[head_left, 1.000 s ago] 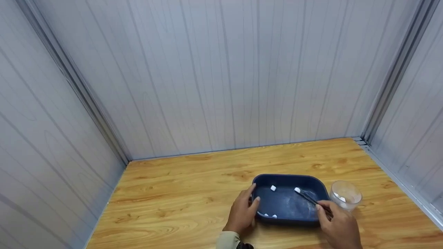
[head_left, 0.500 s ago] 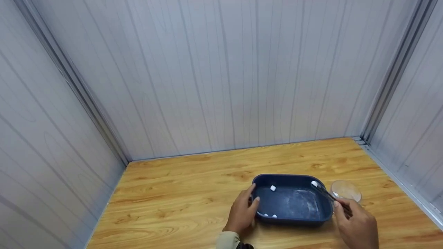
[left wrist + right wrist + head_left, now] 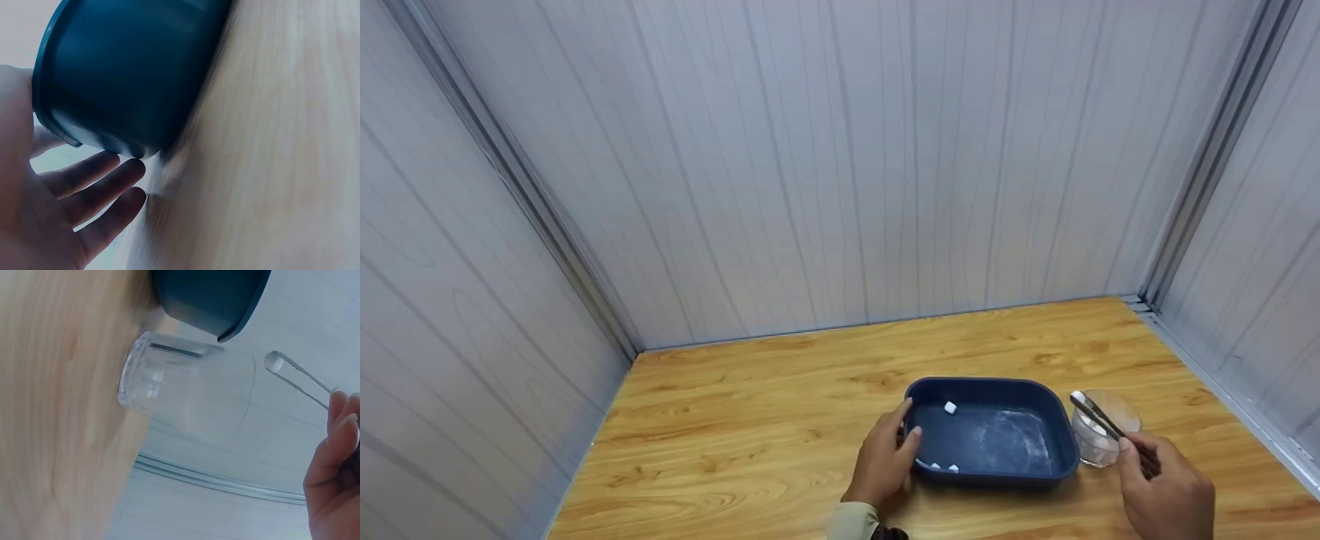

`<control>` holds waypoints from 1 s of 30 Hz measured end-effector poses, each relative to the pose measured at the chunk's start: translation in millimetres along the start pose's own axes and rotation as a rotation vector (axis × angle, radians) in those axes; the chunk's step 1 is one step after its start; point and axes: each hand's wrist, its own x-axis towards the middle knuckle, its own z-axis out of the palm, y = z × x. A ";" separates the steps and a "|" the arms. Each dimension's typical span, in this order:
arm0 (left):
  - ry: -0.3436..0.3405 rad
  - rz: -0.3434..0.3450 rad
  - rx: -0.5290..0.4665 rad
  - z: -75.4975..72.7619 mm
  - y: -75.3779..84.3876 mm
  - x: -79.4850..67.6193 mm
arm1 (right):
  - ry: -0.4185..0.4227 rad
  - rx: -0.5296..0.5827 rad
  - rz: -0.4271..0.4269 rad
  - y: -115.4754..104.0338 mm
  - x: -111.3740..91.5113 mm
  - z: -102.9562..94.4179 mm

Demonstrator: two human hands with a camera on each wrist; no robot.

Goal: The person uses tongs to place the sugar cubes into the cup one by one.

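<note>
A dark blue baking dish [image 3: 997, 442] sits on the table, with several small white cubes inside, one of them a white cube [image 3: 950, 408] near the back left. My left hand [image 3: 885, 457] rests at its left end, thumb over the rim; in the left wrist view its fairly straight fingers [image 3: 101, 191] touch the outer wall. My right hand [image 3: 1166, 484] pinches a pair of tweezers [image 3: 1099, 417]. Between their serrated tips is a small white piece [image 3: 274, 361], held just above the mouth of a clear glass [image 3: 191, 391]. White pieces lie at the bottom of the glass.
The glass stands close to the right end of the dish. Pale panel walls [image 3: 810, 187] enclose the wood-grain table [image 3: 735, 435] at the back and sides. A whitish smear marks the dish floor.
My right hand has moved right, carrying the white piece in the tweezers from over the dish to the glass. My left hand has stayed in place.
</note>
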 end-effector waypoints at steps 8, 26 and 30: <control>0.001 -0.004 -0.001 -0.3 0.7 0.3 | 0.062 -0.017 0.072 7.8 -2.3 -1.0; 0.010 0.016 0.019 -0.7 0.3 -1.0 | 0.022 -0.090 0.085 15.1 -2.9 0.1; 0.009 0.015 0.016 -0.9 1.0 -1.1 | 0.005 -0.095 0.108 13.1 -2.5 -0.1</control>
